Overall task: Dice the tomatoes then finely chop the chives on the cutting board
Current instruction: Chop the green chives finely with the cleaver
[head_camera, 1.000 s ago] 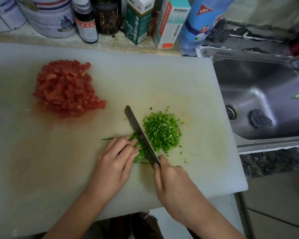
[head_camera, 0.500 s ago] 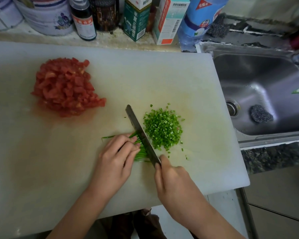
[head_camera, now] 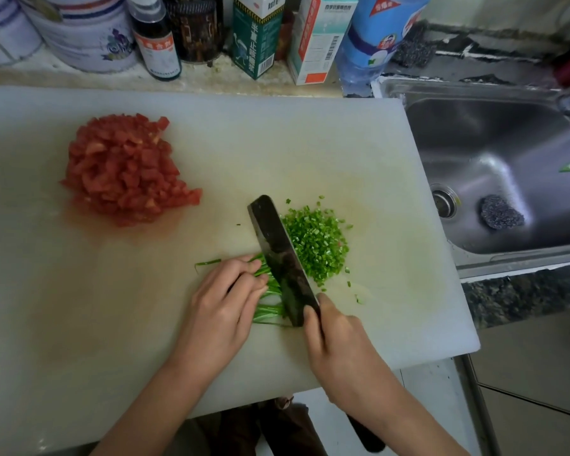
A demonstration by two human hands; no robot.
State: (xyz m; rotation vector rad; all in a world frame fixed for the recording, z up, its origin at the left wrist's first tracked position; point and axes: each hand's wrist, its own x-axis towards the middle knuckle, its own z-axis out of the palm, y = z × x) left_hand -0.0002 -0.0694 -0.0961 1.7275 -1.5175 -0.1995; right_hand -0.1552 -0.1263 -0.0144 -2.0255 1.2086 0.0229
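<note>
Right hand (head_camera: 339, 343) gripping dark broad knife (head_camera: 277, 245), left hand (head_camera: 222, 307) with bent fingers (head_camera: 241, 274) pinning green chive stalks (head_camera: 270, 312), white plastic cutting board (head_camera: 112, 324) open leftward

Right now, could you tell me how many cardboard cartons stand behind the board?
2: a dark green cardboard carton at centre back, a white-and-teal one beside it; others may be hidden.

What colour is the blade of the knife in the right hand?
Dark, almost black, on the knife; the head view, the only one, shows it.
</note>
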